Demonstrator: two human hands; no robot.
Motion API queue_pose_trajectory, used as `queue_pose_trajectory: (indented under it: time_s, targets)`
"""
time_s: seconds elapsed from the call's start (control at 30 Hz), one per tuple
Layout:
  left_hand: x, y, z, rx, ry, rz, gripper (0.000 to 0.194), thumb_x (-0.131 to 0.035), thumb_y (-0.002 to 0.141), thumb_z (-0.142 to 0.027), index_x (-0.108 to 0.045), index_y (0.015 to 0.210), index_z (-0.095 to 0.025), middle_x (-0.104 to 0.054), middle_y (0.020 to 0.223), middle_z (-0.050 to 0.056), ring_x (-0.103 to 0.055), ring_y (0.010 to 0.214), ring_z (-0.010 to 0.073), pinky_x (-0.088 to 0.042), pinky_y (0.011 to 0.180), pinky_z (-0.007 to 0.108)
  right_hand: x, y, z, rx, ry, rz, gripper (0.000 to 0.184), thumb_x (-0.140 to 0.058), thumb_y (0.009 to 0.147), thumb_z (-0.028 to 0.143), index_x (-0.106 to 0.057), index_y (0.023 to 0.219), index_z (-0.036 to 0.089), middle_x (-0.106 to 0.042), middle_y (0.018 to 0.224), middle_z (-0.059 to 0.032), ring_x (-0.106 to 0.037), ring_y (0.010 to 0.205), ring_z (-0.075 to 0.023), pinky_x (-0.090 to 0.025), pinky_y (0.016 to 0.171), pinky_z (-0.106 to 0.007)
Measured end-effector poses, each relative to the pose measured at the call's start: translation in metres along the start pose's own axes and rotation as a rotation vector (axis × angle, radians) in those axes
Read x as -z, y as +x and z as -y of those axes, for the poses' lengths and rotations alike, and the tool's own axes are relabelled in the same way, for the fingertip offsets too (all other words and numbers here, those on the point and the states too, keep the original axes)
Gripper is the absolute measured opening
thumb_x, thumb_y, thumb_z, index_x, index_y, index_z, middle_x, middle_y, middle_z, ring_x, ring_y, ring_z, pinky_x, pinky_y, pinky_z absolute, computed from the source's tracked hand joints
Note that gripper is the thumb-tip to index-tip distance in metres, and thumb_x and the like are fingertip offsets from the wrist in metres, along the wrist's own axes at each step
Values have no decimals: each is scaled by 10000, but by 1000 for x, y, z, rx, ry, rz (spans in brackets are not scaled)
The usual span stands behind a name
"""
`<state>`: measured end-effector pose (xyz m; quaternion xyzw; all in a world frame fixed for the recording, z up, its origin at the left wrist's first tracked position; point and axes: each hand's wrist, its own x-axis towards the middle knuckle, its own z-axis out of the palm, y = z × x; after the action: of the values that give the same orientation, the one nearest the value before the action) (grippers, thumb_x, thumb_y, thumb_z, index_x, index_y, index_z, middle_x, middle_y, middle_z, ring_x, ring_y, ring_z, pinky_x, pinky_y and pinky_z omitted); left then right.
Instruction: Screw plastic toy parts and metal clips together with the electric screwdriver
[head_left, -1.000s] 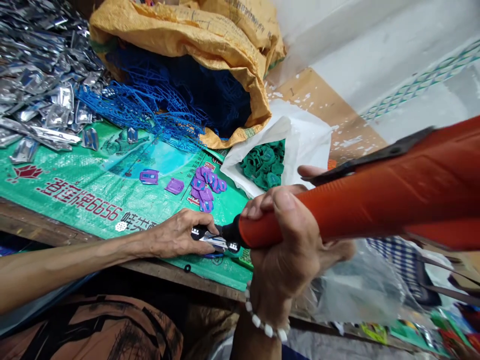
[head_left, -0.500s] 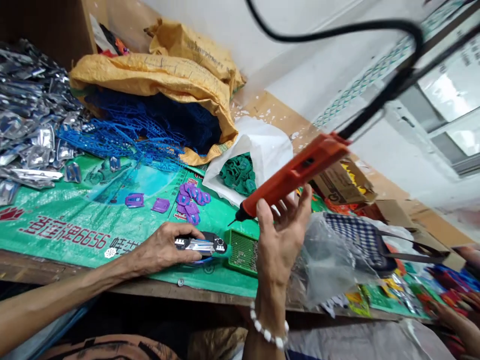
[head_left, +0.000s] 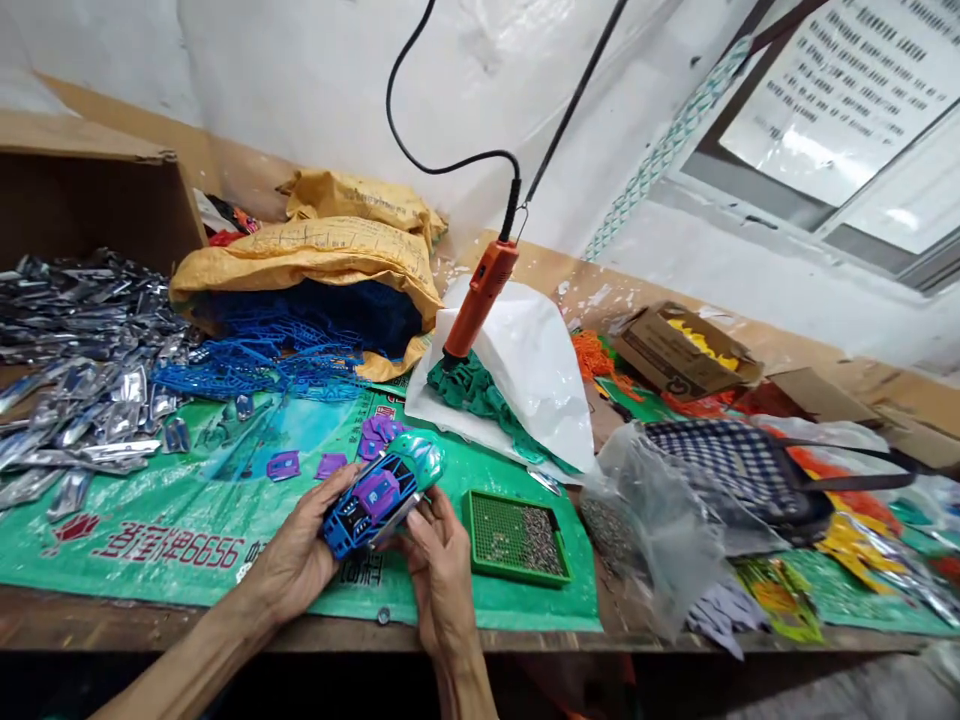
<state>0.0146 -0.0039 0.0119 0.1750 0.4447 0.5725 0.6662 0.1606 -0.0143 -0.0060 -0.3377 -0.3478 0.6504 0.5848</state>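
one screwdriver (head_left: 482,298) now hanging loose, left hand (head_left: 304,555) and right hand (head_left: 440,560) gripping one toy car (head_left: 375,495), one tray (head_left: 517,574)

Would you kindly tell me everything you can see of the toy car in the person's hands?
The toy car looks plastic, with a blue frame, a purple panel in the middle of its upper side, dark parts with light markings, and a glossy green end. It is held tilted above the green sheet, green end pointing away and rightward from the person. The left hand grips its near left part; the right hand touches its right side.
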Motion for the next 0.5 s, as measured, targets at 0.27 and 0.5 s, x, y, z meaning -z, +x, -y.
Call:
queue_pose_trajectory:
  time_s: [0.27, 0.5]
  targets:
    - [26, -21, 1, -122, 392, 132, 629, -646, 889, -626, -639, 1375, -227, -680, 1381, 66, -587, 1323, 264, -446, 1129, 330, -1, 3, -4, -37, 10, 44, 335, -826, 775, 454, -737, 925, 168, -666, 723, -1, -561, 522, -107, -539, 481, -237]
    - [25, -29, 9, -351, 794, -22, 942, -836, 700, -581, -496, 1493, -203, -696, 1303, 116, -657, 1172, 340, -490, 1039, 444, -10, -4, -7, 11, -125, 102, 268, -820, 781, 427, -761, 845, 173, -662, 680, 11, -589, 555, -126, -523, 520, -236]
